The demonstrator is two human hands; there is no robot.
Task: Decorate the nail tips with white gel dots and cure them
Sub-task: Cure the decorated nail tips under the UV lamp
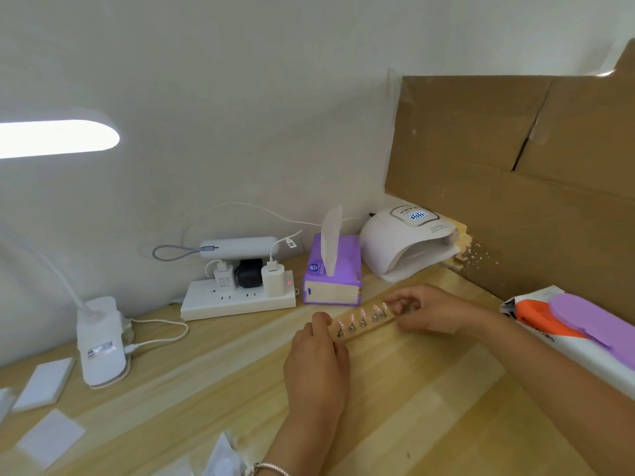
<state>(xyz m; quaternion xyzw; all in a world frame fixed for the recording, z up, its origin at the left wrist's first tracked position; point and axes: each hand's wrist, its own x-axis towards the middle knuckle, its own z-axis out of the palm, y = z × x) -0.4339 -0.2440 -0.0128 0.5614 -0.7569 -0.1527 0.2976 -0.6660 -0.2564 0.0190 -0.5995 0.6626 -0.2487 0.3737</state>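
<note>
Our left hand (316, 348) and right hand (424, 307) each grip one end of the strip (369, 329) bearing tips (363, 317); lamp (405, 243) at one o'clock.

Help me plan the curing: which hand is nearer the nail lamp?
Right. The right hand holds the strip near the nail lamp; the left hand holds its other end, farther away.

From here I see a wooden strip (367, 329) just in front of the purple tissue box (331, 273), held at both ends. The left hand (316, 359) grips the nearer end and the right hand (426, 310) pinches the farther end. Five nail tips (362, 319) stand in a row along it. The curing lamp (409, 242), display lit, sits just right of the box, and a power strip (237, 298) lies just left of it.
</note>
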